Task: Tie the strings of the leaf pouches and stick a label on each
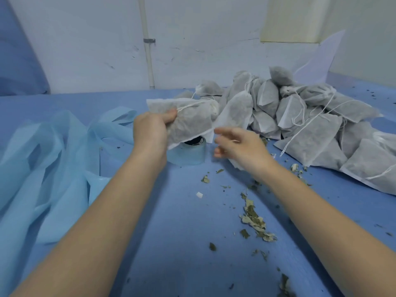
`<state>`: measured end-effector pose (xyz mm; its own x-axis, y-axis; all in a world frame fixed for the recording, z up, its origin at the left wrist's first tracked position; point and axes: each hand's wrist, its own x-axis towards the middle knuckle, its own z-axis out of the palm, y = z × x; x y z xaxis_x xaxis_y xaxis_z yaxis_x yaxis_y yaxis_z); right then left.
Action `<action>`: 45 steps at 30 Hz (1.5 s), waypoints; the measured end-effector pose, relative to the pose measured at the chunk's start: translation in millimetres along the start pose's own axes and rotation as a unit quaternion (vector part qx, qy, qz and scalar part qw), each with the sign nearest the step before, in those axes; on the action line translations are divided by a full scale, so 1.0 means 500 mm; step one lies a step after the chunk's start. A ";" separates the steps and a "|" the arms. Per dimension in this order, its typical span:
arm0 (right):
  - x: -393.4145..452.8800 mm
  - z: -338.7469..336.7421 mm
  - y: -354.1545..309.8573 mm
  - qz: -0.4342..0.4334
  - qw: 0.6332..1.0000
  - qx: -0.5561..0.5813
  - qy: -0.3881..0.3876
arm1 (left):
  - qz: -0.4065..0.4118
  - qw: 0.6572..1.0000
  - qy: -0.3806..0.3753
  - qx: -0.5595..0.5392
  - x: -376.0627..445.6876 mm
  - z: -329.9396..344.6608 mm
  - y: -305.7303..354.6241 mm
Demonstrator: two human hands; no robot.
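Head view: left hand (150, 133) grips a leaf pouch (188, 123).

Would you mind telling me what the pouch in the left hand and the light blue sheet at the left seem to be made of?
The pouch, gripped by the left hand, looks like thin white non-woven fabric or filter paper: matte and translucent, with dark leaves showing through. Its string looks like white cotton cord. The light blue sheet seems a soft non-woven fabric, matte and semi-sheer, lying in loose folds.
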<state>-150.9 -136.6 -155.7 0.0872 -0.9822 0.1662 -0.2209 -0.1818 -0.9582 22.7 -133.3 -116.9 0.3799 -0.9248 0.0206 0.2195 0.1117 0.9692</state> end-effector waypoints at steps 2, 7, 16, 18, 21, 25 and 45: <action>0.007 0.014 0.007 -0.001 0.990 -0.137 -0.039 | -0.022 0.999 0.026 -0.015 0.006 -0.008 0.001; 0.035 0.043 0.001 -0.030 0.974 -0.210 -0.083 | -0.038 0.998 0.047 -0.027 0.011 -0.012 0.001; 0.060 0.072 0.005 -0.088 0.968 -0.224 -0.075 | -0.028 0.997 0.037 0.059 0.010 -0.006 -0.008; 0.059 0.071 0.008 -0.096 0.968 -0.225 -0.060 | -0.014 0.995 0.029 0.089 0.010 -0.003 -0.012; 0.052 0.069 0.012 -0.093 0.974 -0.203 -0.041 | 0.001 0.991 0.013 0.135 0.004 0.004 -0.024; 0.027 0.050 0.017 -0.046 0.984 -0.172 -0.027 | -0.001 0.986 0.024 0.163 0.010 0.005 -0.035; -0.003 0.058 0.028 -0.047 0.980 -0.133 0.137 | -0.104 0.992 0.041 0.061 0.013 0.003 -0.043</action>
<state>-125.8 -136.3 -176.1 -0.1369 -0.9299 0.3413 -0.4739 -0.2411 -0.8469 19.1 -142.1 -137.5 0.4103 -0.8900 -0.1988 0.1931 -0.1283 0.9728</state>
